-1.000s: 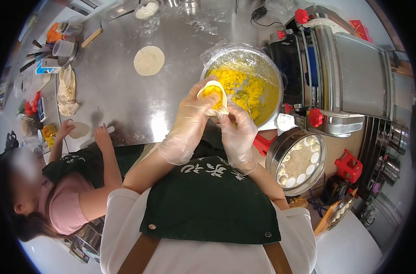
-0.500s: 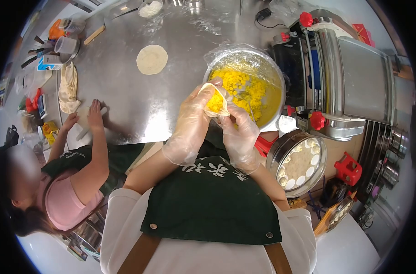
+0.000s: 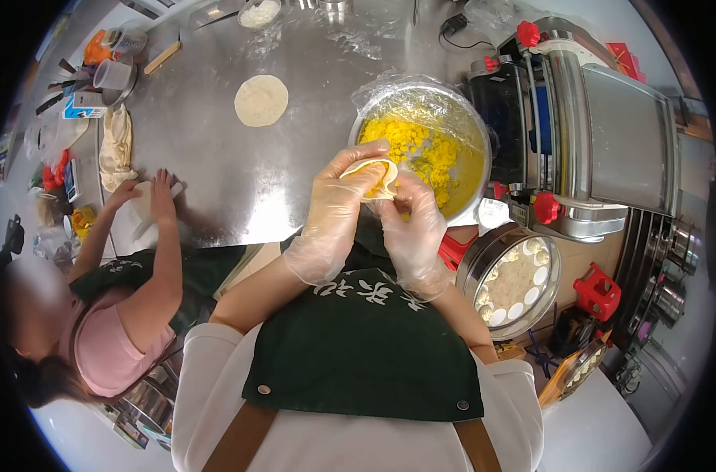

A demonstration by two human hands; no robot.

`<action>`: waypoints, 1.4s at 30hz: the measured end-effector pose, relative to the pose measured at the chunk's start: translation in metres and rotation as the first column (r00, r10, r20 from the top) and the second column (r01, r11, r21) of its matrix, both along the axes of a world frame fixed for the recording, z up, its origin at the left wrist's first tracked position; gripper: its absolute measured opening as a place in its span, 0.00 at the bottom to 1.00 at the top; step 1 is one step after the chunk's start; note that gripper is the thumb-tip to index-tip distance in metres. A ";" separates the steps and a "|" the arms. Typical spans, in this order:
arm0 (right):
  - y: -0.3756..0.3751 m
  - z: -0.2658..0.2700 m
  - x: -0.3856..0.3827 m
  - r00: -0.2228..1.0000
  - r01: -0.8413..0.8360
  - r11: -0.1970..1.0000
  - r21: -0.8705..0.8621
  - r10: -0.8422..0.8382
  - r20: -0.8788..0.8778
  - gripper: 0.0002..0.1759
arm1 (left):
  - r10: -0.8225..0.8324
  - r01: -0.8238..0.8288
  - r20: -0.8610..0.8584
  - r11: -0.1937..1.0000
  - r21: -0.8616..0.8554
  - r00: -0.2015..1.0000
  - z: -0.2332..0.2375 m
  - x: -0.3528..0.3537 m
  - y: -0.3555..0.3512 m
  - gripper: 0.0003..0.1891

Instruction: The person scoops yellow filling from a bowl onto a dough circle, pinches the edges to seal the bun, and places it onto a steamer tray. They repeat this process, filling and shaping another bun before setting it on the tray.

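Note:
My left hand (image 3: 334, 208), in a clear plastic glove, cups a round dough wrapper (image 3: 389, 186) with yellow crumbly filling inside it. Its thumb presses down into the filling. My right hand (image 3: 413, 216), gloved the same way, pinches the wrapper's near right edge, where the dough is gathered. Right behind both hands stands a metal bowl (image 3: 484, 145) of yellow filling (image 3: 444, 161), partly covered by plastic wrap (image 3: 413, 98). A flat dough round (image 3: 261, 101) lies on the steel table to the left of the bowl.
A steamer (image 3: 462, 287) with small buns and white paper rounds sits low on the right. Behind it is a dough-rolling machine (image 3: 566, 118). At the left, a co-worker's hands (image 3: 161, 197) rest on dough, near a long dough piece (image 3: 116, 145) and a wooden-handled tool (image 3: 163, 58).
The wrapper's rim has been drawn inward, and less filling shows. My left thumb has come over the filling. The co-worker's hands shifted slightly.

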State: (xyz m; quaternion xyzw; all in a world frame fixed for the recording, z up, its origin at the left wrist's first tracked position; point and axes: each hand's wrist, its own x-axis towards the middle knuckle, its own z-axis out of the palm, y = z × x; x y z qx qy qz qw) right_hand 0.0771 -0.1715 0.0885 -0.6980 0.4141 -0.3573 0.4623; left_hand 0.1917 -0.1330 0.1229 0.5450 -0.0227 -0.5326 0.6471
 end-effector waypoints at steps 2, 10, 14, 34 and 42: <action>-0.001 0.005 0.001 0.999 -0.006 1.000 0.020 0.007 -0.036 0.18 | -0.020 0.019 0.020 0.999 0.037 1.000 0.003 -0.002 0.001 0.14; -0.019 0.015 -0.010 0.965 -0.228 0.854 -0.468 0.133 -0.227 0.26 | -0.227 0.238 0.151 0.969 -0.065 0.962 0.013 0.006 0.005 0.17; -0.018 0.011 -0.009 0.991 -0.133 0.927 -0.351 0.120 -0.060 0.23 | -0.307 0.342 0.305 0.937 -0.069 0.902 0.000 0.009 0.007 0.18; -0.020 0.018 -0.008 0.994 -0.108 0.875 -0.472 0.084 -0.072 0.18 | -0.188 0.318 0.537 0.934 -0.161 0.823 0.008 0.008 0.003 0.20; -0.019 0.021 -0.004 0.995 -0.094 0.925 -0.368 0.073 -0.072 0.18 | -0.005 0.111 0.405 0.965 -0.239 0.914 -0.006 -0.013 0.001 0.21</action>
